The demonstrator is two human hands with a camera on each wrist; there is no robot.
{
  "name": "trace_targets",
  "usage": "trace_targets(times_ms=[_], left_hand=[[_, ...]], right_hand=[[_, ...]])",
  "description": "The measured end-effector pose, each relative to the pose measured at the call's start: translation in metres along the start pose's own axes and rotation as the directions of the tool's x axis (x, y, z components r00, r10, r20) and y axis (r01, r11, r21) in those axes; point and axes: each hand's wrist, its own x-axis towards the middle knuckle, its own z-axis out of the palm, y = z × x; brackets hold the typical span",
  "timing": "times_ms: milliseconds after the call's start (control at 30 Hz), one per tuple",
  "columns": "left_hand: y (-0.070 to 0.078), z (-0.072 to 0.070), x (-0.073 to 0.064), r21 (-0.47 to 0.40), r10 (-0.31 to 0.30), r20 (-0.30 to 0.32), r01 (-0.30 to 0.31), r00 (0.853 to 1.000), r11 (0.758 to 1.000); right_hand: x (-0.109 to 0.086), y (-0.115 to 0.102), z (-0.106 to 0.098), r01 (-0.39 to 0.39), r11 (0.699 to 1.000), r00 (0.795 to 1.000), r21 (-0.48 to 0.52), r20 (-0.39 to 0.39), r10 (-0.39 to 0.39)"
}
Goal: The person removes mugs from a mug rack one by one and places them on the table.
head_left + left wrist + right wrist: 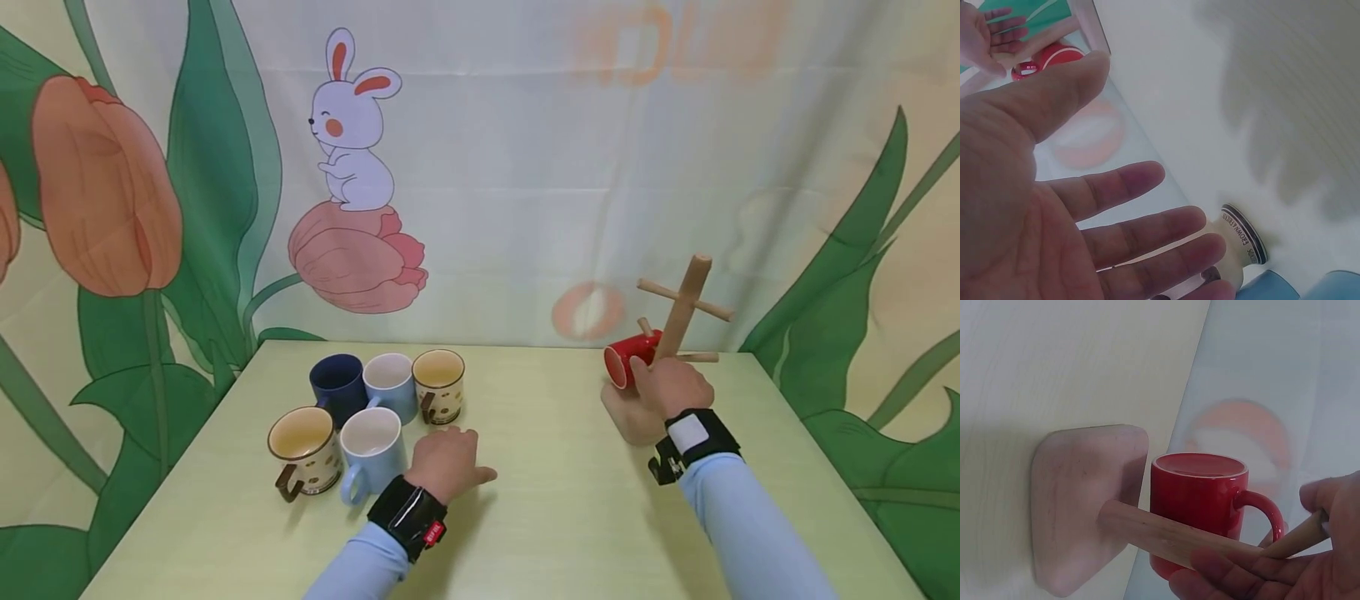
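Observation:
A red mug (pixel 632 357) hangs sideways on a wooden mug tree (pixel 681 321) at the table's right, its handle toward the post in the right wrist view. My right hand (pixel 670 387) is at the post, just beside the mug. Its fingers (pixel 1229 575) stretch loosely past the post, and one peg (pixel 1300 537) passes between thumb and fingers. Over the table, my left hand (pixel 447 462) hovers with fingers straight and spread, holding nothing. Nearest to it are a light blue mug (pixel 375 454) and a cream patterned mug (pixel 446 402).
A dark blue mug (pixel 339 398), a second light blue mug (pixel 396 396) and a second cream mug (pixel 321 467) stand upright in the left group. The tree's wooden base (pixel 628 417) rests on the pale table (pixel 540 500). A printed curtain (pixel 510 167) hangs behind.

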Motion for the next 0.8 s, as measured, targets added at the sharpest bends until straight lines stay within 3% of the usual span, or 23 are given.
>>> trace_targets(times_ms=[167, 233, 367, 533, 633, 800], left_hand=[[0.003, -0.001, 0.0, -0.003, -0.008, 0.025, 0.008, 1.0, 1.0], [0.003, -0.001, 0.001, -0.007, -0.013, 0.031, 0.014, 0.999, 1.0], [0.003, -0.001, 0.001, -0.02, -0.022, 0.041, 0.023, 0.999, 1.0], [0.003, 0.001, 0.0, -0.025, -0.012, 0.039, 0.013, 0.999, 1.0], [0.003, 0.003, 0.0, -0.022, -0.011, 0.038, 0.012, 0.999, 1.0], [0.003, 0.004, -0.001, -0.031, -0.006, 0.04, 0.007, 0.999, 1.0]], right_hand=[[0.001, 0.001, 0.001, -0.068, 0.997, 0.998, 0.031, 0.02, 0.068], [0.001, 0.004, -0.001, -0.03, 1.0, 0.999, -0.006, 0.044, 0.03], [0.002, 0.012, -0.004, 0.131, 0.984, 0.99, -0.12, 0.074, -0.123], [0.006, 0.023, -0.008, 0.249, 0.96, 0.968, -0.131, 0.069, -0.241], [0.007, 0.03, -0.012, 0.247, 0.966, 0.966, -0.078, 0.094, -0.239], [0.005, 0.041, -0.021, 0.221, 0.972, 0.97, -0.076, 0.123, -0.21]])
